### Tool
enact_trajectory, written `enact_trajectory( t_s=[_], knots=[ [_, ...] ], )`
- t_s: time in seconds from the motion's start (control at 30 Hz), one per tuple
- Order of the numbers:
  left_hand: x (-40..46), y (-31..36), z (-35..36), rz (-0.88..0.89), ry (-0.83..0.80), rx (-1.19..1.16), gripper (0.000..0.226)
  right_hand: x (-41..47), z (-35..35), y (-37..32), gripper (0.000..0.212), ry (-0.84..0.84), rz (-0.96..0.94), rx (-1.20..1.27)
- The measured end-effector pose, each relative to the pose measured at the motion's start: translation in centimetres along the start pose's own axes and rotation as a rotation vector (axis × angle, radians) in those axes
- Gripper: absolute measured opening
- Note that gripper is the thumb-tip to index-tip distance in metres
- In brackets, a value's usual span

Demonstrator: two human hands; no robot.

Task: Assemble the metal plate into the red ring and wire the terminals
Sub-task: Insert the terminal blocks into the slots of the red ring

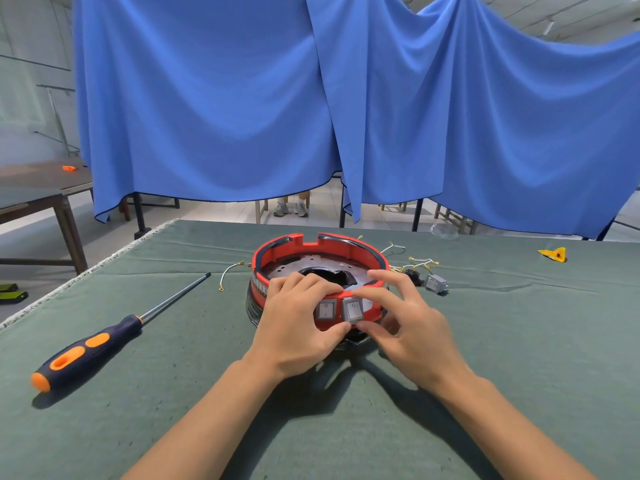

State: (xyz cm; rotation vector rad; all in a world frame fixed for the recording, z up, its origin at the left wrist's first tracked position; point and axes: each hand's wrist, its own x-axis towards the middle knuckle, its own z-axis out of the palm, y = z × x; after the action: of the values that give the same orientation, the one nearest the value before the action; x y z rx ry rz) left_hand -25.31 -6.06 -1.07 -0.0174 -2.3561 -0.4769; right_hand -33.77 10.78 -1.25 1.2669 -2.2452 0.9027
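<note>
The red ring [313, 249] stands on the green table cloth [173, 393], with the perforated metal plate [294, 268] lying inside it. Two grey rocker switches sit in its near wall: one [325, 310] flush, the other [353, 310] tilted outward. My left hand [294, 327] grips the ring's near wall, fingers curled over the rim and thumb under the switches. My right hand [401, 317] pinches the tilted switch between thumb below and fingertips above. A white wire [230, 271] with ring terminals lies left of the ring. More wires with terminals [415, 263] lie to its right.
A long screwdriver [100, 341] with a blue and orange handle lies at the left, tip pointing toward the ring. A loose grey switch [436, 283] sits right of the ring. A yellow part [554, 253] lies far right. Blue curtains hang behind the table's far edge.
</note>
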Motion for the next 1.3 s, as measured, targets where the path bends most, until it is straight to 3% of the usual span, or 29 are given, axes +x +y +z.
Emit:
enact_trajectory(
  t_s=[0.33, 0.5, 0.67, 0.83, 0.97, 1.3],
  knots=[
    [0.0, 0.0, 0.1, -0.001, 0.004, 0.0, 0.042, -0.2, 0.6, -0.7, 0.035, 0.118, -0.146, -0.109],
    [0.1, 0.0, 0.2, -0.006, 0.02, -0.006, 0.041, -0.2, 0.8, -0.2, 0.035, 0.104, -0.114, -0.074],
    [0.0, -0.1, 0.3, -0.001, 0.02, 0.013, 0.043, -0.2, 0.8, 0.5, 0.045, 0.147, 0.067, 0.078],
    [0.0, 0.0, 0.4, 0.0, 0.029, 0.027, 0.043, -0.1, 1.4, 1.8, 0.036, 0.021, 0.139, 0.112],
    [0.0, 0.0, 0.5, -0.004, 0.046, 0.027, 0.041, 0.2, 1.5, 1.8, 0.045, 0.018, 0.153, 0.13],
    [0.2, -0.1, 0.6, -0.022, 0.071, -0.044, 0.033, 0.7, 2.0, 1.9, 0.03, 0.031, 0.21, 0.292]
  ],
)
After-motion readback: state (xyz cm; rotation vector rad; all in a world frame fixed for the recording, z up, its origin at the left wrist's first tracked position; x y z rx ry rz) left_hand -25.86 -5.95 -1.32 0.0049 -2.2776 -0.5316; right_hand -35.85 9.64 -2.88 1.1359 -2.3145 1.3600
